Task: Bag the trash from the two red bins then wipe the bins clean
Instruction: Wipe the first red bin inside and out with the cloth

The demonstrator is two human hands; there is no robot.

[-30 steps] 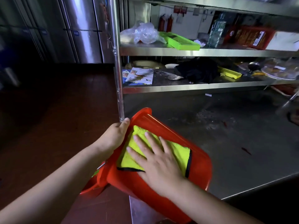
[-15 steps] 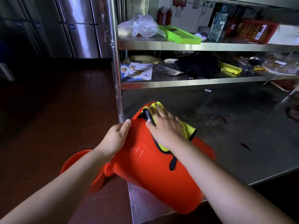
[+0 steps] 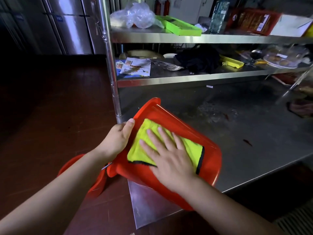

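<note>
The red plastic bin (image 3: 211, 155) lies tilted on its side at the edge of the steel counter (image 3: 254, 133), so hard wiping could slide it off; the left hand (image 3: 116, 139) grips its side, the right hand (image 3: 171, 158) presses the yellow microfibre cloth (image 3: 145, 133) with fingers spread flat; half a second ago the cloth was up at the rim.

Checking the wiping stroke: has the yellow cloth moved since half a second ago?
Yes. The yellow cloth, pressed flat by the right hand, slid back from the bin's far end, near the shelf post, toward the person.
</note>
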